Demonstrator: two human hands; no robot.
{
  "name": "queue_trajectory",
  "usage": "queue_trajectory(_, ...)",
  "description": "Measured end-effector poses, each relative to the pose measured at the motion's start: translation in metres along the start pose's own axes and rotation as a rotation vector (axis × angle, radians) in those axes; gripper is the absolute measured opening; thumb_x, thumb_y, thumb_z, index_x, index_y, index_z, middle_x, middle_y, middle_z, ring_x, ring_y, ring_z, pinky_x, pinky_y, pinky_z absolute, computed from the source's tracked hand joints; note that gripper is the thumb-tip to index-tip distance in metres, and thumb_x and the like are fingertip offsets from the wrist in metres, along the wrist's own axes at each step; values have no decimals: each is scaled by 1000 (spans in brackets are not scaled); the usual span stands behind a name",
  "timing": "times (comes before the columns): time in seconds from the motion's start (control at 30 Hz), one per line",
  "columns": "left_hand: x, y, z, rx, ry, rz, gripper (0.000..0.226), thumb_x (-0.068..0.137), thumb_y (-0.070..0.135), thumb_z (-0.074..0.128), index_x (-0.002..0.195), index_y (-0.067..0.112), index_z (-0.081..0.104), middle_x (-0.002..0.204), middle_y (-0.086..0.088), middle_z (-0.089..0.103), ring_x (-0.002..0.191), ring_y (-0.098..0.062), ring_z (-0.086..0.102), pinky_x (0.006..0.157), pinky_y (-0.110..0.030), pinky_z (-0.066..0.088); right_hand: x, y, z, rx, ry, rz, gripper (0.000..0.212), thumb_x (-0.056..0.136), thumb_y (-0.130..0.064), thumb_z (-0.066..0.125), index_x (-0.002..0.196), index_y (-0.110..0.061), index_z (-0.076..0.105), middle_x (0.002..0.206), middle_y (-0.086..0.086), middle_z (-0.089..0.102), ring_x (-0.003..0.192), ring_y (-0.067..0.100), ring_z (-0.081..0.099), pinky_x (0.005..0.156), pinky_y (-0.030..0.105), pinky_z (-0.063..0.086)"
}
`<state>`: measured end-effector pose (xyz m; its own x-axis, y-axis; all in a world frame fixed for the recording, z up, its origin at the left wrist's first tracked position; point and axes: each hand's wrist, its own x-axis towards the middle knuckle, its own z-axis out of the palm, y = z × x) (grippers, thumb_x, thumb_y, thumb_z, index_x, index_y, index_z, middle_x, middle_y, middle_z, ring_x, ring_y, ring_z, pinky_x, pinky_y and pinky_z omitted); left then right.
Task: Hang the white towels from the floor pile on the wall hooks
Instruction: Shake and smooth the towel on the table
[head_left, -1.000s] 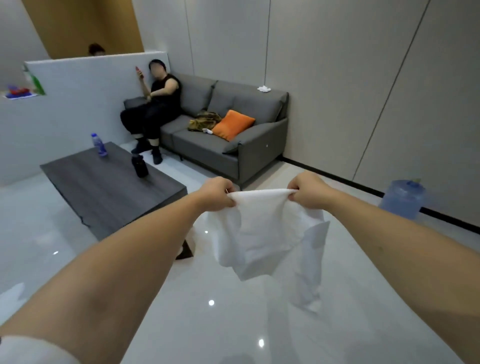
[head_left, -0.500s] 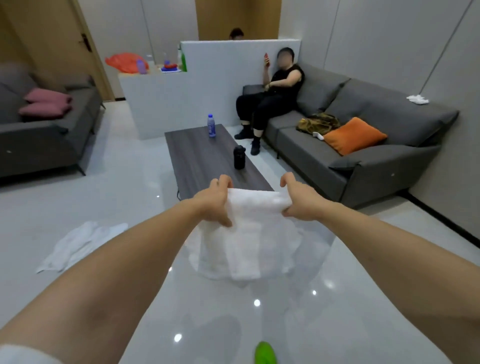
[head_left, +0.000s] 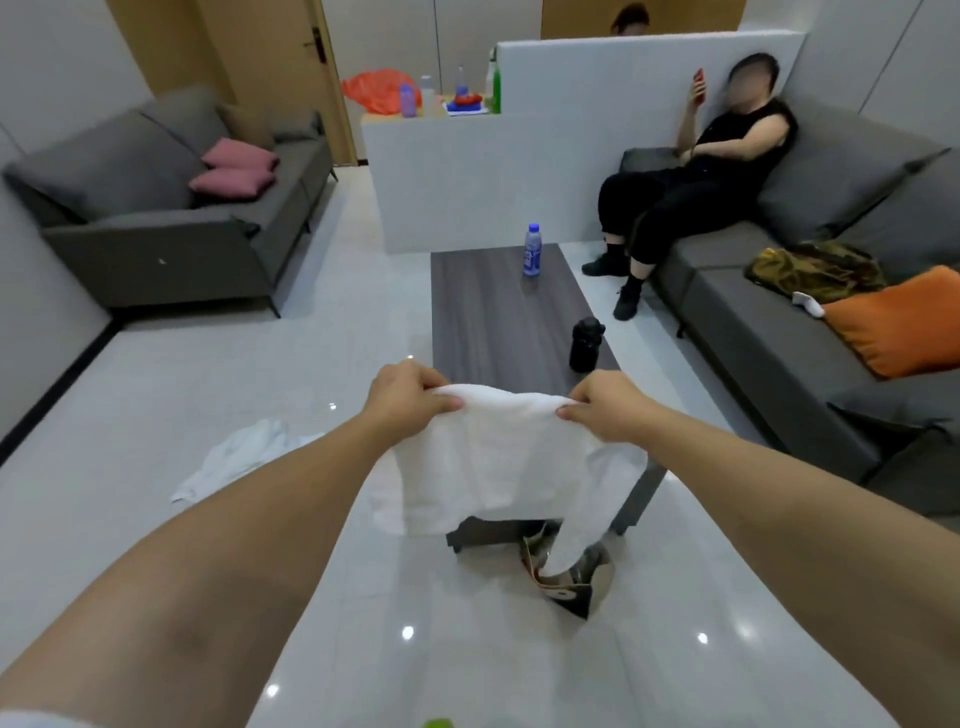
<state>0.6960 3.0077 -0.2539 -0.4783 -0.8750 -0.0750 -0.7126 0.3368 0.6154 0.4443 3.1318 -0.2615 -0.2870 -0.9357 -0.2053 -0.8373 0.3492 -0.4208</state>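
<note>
From the head view, we hold a white towel (head_left: 498, 457) out in front of us, above the glossy floor (head_left: 156, 395). Our left hand (head_left: 408, 392) pinches its upper edge at one end and our right hand (head_left: 605, 402) pinches the other, so the cloth hangs down between them. It covers the near end of the dark coffee table (head_left: 493, 322). Another white towel (head_left: 234, 457) lies crumpled on the floor, off to our left. A blue-capped bottle (head_left: 532, 257) and a black flask (head_left: 586, 344) stand on the table.
</note>
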Motion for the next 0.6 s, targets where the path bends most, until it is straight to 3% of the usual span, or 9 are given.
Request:
queue_trajectory(0.07,38,-11,-3,-29,9,-13,11,87,41,68,85,32,75,94,4,70,99,-18,61,87,-30,50,44,-4,-1,5,12,-21,51,98,-34,57,57,-10,40,62,10,40,61,25,42,57,34,30)
queue_trajectory(0.13,78,-22,-7,-38,34,-23,15,91,38,61,91,31,75,97,6,70,103,-18,59,90,-30,48,85,-9,-2,0,49,-38,46,99,-32,56,63,-3,52,70,15,52,67,29,52,60,34,36)
queue_trajectory(0.2,118,-27,-17,-129,32,-52,18,93,34,56,93,29,74,103,6,68,101,-17,56,89,-30,48,125,-20,-5,13,126,-22,31,99,-27,56,78,-5,65,73,9,59,73,26,57,64,34,43)
queue_trajectory(0.27,156,-28,-28,-281,-20,-97,21,94,30,52,84,25,70,102,3,65,91,-17,55,75,-28,46,157,-38,-9,-64,202,1,15,95,-22,58,103,-18,70,95,2,66,90,25,62,74,35,51)
queue_trajectory(0.33,191,-25,-40,-372,-53,-118,26,95,26,47,73,23,61,92,2,61,82,-18,52,67,-27,40,189,-58,-6,-92,131,-33,32,86,-18,68,116,-27,65,114,-2,62,100,21,59,80,33,52)
queue_trajectory(0.43,241,-18,-56,-423,-48,-122,25,94,22,42,72,20,54,82,2,53,76,-18,44,64,-28,35,226,-88,8,17,-203,-108,63,67,-28,87,121,-25,54,119,-3,57,97,16,57,81,32,52)
queue_trajectory(0.5,270,-17,-60,-439,-50,-122,26,96,22,41,73,20,53,79,3,51,74,-17,44,64,-27,36,247,-100,21,92,-325,-147,79,61,-37,90,126,-25,49,118,-9,56,100,12,57,83,31,52)
queue_trajectory(0.53,281,-18,-62,-438,-52,-127,28,97,24,41,73,20,53,78,4,52,74,-17,45,64,-27,37,257,-104,27,176,-314,-184,67,66,-35,87,123,-24,54,112,-11,59,96,8,59,81,28,52)
queue_trajectory(0.6,302,-23,-66,-369,-54,-122,26,100,28,42,80,20,58,83,3,56,79,-19,51,69,-28,42,281,-111,29,398,-167,-175,14,79,-15,70,93,-17,70,82,-10,65,73,3,58,67,22,49)
